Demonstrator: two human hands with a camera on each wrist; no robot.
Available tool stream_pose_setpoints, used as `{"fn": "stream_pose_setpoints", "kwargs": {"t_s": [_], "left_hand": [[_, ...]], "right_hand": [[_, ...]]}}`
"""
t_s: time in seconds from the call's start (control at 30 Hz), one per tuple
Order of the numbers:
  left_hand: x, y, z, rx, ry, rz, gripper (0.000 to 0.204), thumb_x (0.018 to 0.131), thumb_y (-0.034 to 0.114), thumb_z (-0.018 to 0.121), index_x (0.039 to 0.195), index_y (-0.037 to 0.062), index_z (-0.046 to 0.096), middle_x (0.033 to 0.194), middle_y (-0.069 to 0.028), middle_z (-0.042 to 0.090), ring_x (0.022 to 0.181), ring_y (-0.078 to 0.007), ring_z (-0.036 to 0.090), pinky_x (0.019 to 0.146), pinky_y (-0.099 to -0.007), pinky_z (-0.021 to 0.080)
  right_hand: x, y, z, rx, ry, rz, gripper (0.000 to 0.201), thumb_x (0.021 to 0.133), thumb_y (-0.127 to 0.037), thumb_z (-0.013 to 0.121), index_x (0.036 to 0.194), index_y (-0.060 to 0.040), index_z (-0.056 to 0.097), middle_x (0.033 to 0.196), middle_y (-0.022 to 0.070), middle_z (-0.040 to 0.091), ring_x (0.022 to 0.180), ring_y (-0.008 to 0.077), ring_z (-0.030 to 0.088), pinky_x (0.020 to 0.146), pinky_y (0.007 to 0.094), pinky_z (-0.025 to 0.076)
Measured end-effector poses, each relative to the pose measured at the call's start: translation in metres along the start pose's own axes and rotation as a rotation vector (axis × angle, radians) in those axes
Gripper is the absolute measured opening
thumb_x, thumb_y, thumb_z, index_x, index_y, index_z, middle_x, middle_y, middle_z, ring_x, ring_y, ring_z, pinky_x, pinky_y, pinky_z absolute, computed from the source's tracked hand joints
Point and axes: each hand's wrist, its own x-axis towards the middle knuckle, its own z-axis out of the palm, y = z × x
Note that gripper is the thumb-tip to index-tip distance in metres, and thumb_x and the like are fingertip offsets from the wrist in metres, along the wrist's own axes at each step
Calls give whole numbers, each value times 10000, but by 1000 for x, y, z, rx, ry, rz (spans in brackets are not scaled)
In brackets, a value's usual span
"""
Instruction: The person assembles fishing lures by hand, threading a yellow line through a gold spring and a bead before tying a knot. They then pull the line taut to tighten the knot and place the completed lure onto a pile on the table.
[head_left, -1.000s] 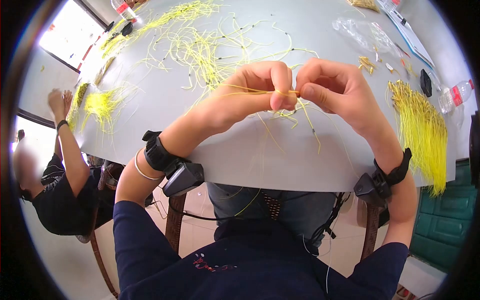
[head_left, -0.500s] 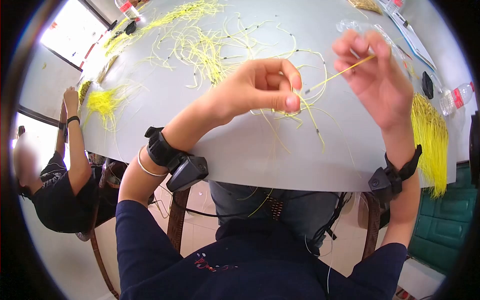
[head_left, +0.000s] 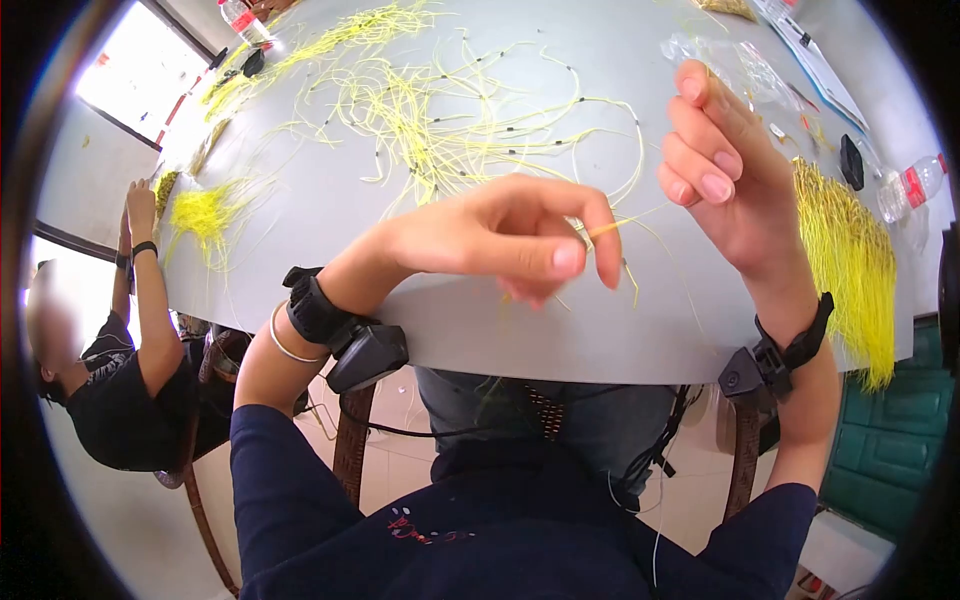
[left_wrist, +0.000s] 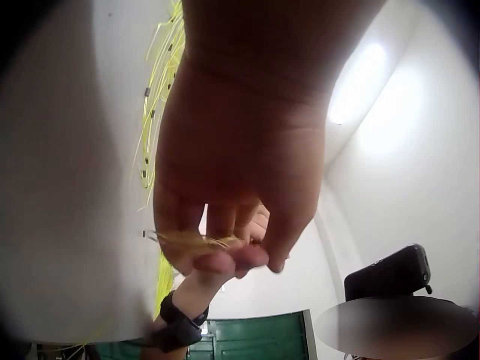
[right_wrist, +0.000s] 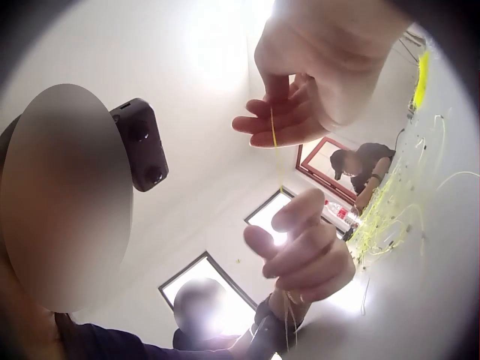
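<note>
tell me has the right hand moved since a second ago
Yes. The right hand has lifted away from the left hand and up the grey table, toward the clear plastic bag.
</note>
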Motion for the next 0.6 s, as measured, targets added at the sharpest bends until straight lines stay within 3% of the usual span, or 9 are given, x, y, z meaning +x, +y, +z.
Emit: {"fn": "stream_pose_setpoints", "kwargs": {"t_s": [0.03,0.07,0.17,0.3,0.37,0.5,0.6], "left_hand": [[3,-8,0,81,66,140,472,866,471,522,900,0,540,572,20,457,479,-53,399,436,-190,267],[3,-7,-1,80,64,138,472,866,471,522,900,0,540,572,20,457,479,-53,399,436,-190,267],[4,-5,0,72,283,177,368,897,383,515,750,47,537,635,30,477,471,-31,281,434,-193,209],[7,-5,-2,205,308,173,327,913,328,505,742,50,529,663,17,498,485,-26,315,435,-187,229],[8,-8,-3,166,253,164,322,918,304,499,727,45,514,663,-2,510,468,-24,351,426,-181,262],[8,-4,-1,137,176,162,327,925,281,478,697,48,487,643,-13,502,439,-31,390,421,-179,298],[9,-6,-5,120,161,197,333,936,258,442,673,55,464,607,-9,478,413,-38,400,411,-183,305]], "right_hand": [[0,1,0,5,-9,1,214,956,-233,409,1022,-51,500,625,-48,400,614,83,520,679,282,507],[0,2,0,11,-20,2,216,958,-233,403,1016,-49,500,615,-48,388,599,81,509,673,280,495],[1,5,0,22,-21,-7,197,957,-226,401,987,-59,500,604,-49,345,544,69,432,612,257,428],[2,3,3,-63,-16,-43,173,953,-222,406,958,-75,499,592,-51,298,509,64,334,571,236,347],[2,2,5,-192,127,-130,104,952,-195,405,949,-99,445,576,-58,253,475,57,253,498,210,269],[0,-2,4,-282,59,-162,106,948,-191,411,946,-90,446,590,-54,231,496,58,239,500,216,240],[0,-22,-8,-447,93,-296,110,944,-156,408,967,-76,480,614,-44,206,528,67,213,509,225,216]]}}
